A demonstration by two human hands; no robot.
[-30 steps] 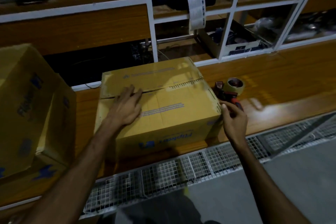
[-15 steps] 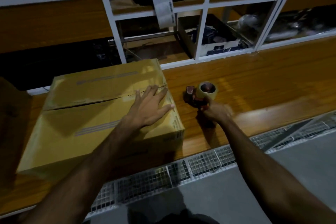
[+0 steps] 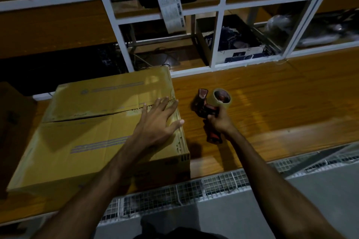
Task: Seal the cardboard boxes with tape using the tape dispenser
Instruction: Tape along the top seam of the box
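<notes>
A yellow cardboard box (image 3: 87, 137) lies on the wooden counter (image 3: 272, 103), its two top flaps closed with an untaped seam running across. My left hand (image 3: 157, 122) rests flat with spread fingers on the box top near its right edge. Just right of the box, my right hand (image 3: 218, 122) grips the handle of a red tape dispenser (image 3: 210, 110) that carries a roll of clear-brown tape (image 3: 221, 97). The dispenser is apart from the box.
Part of another cardboard box (image 3: 11, 122) shows at the left edge. A white-framed glass partition (image 3: 217, 40) with a hanging paper label (image 3: 171, 9) stands behind the counter. A wire mesh strip (image 3: 194, 188) lines the counter's near edge.
The view has shifted right. My left hand slid from the box's middle to its right edge. My right hand left the box's side and took hold of the tape dispenser's handle.
</notes>
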